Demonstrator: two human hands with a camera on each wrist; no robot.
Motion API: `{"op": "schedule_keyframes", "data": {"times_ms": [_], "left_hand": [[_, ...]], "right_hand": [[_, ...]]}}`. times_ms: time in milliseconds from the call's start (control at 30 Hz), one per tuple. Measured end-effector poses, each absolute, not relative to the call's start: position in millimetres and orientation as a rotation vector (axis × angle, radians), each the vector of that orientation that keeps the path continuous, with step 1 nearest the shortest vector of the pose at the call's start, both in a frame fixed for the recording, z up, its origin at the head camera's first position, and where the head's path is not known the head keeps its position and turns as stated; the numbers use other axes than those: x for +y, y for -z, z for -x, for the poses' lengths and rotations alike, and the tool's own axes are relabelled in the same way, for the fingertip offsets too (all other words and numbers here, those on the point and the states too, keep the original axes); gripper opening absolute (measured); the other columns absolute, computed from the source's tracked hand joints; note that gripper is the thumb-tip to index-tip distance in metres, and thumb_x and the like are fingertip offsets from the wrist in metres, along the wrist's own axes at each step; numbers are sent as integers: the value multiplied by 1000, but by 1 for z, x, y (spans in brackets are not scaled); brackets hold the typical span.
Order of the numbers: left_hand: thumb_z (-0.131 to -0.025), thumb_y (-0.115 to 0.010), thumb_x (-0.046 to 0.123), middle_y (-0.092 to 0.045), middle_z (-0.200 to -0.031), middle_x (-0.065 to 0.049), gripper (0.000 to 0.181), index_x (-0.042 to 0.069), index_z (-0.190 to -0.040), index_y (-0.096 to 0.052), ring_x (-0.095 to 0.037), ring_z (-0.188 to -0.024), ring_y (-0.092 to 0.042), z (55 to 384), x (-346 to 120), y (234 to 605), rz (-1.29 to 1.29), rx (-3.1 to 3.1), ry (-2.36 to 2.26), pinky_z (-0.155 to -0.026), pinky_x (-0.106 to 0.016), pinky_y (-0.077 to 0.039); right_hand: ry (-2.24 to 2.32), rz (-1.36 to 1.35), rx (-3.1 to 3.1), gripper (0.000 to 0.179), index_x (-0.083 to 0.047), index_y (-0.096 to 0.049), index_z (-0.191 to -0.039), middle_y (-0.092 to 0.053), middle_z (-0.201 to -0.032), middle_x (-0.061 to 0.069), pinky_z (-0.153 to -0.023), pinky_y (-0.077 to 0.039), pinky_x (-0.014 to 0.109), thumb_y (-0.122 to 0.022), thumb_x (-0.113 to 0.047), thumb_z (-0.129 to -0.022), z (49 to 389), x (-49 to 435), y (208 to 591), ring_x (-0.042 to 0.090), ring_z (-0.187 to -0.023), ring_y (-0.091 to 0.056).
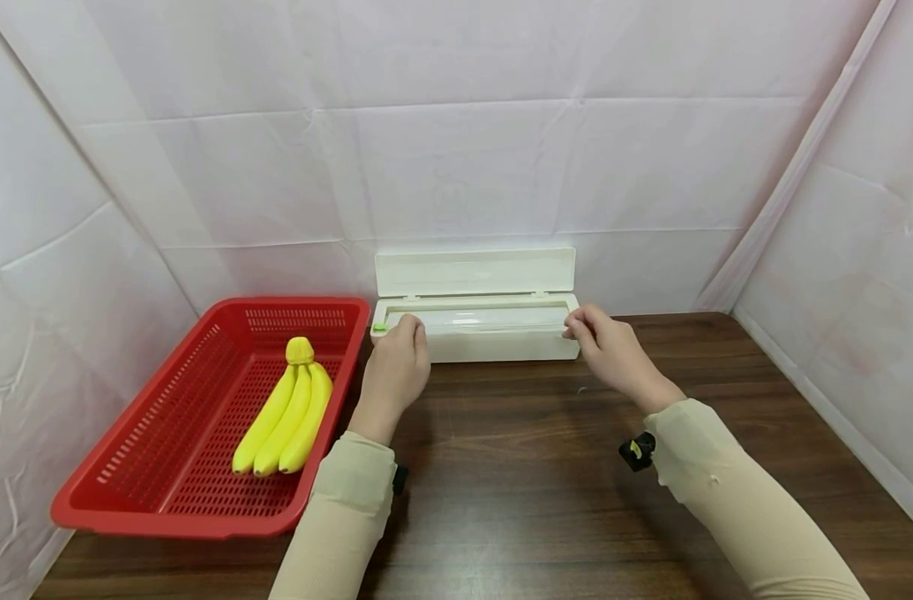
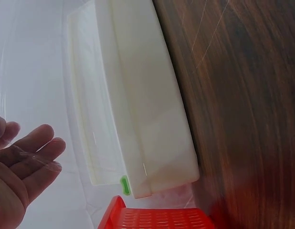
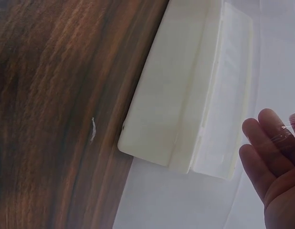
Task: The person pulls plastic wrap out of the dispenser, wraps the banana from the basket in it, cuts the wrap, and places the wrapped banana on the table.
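Observation:
A white cling film dispenser box [image 1: 501, 347] stands against the back wall with its lid [image 1: 474, 272] raised. Inside it a roll of clear film [image 1: 494, 317] shows. My left hand [image 1: 398, 367] is at the box's left front and pinches clear cling film between thumb and index finger; in the left wrist view, film glints across the fingers [image 2: 45, 151]. At the right end, my right hand [image 1: 609, 346] pinches the film's other side; wrinkled film [image 3: 282, 136] lies across its fingers in the right wrist view. How far the film spans between them is hard to see.
To the left stands a red plastic basket [image 1: 64, 504] with a bunch of yellow bananas [image 1: 294, 417] in it. A green slider [image 1: 380, 327] sits at the box's left end. A small clear scrap [image 3: 93, 130] lies on the brown wooden table [image 1: 501, 500]. White cloth walls surround it.

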State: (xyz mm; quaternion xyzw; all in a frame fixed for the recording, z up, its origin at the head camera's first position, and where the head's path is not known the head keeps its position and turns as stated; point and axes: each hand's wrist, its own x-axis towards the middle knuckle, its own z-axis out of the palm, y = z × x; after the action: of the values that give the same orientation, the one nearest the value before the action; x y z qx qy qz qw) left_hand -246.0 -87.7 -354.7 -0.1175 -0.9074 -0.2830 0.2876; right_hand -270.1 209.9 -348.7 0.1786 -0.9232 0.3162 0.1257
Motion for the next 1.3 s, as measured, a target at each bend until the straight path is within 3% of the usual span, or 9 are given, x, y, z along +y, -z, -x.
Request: {"op": "schedule_keyframes", "data": {"times_ms": [300,500,667,900,1300], "left_hand": [[-90,-60,21,-68,-99,-16,22,3,-102,-55,-27,-85,-68,242,-89,356,313,-2491,790,-73,-41,-55],[-93,-59,19,-69,-99,-18,19,4,-104,-55,-29,-85,-68,243,-89,356,292,-2501,772,-73,-41,-56],[-93,-58,18,-69,-97,-16,27,3,-116,-59,-29,-84,-67,245,-89,357,301,-2477,743,-74,-41,-55],[-94,-56,14,-69,-89,-15,15,3,-97,-67,-30,-86,-66,244,-89,357,343,-2434,709,-75,-42,-54],[-96,-54,18,-67,-84,-13,17,4,-93,-64,-27,-81,-64,241,-88,357,310,-2451,733,-73,-40,-54]], "right_hand": [[-920,-559,-2688,31,-5,-55,-111,-68,-105,12,-66,-43,35,-37,-29,-102,268,211,351,21,-74,-58],[-920,-572,-2692,31,-5,-55,-111,-68,-107,12,-64,-42,34,-37,-29,-102,266,212,353,19,-70,-55],[-906,-588,-2673,30,-5,-55,-111,-68,-106,12,-63,-42,34,-37,-28,-102,265,212,354,17,-65,-49],[-896,-601,-2654,30,-5,-56,-110,-68,-104,13,-62,-41,32,-38,-28,-102,264,213,354,17,-61,-45],[-879,-624,-2613,26,-7,-57,-107,-68,-102,10,-62,-41,31,-40,-25,-102,260,214,355,15,-61,-44]]}}
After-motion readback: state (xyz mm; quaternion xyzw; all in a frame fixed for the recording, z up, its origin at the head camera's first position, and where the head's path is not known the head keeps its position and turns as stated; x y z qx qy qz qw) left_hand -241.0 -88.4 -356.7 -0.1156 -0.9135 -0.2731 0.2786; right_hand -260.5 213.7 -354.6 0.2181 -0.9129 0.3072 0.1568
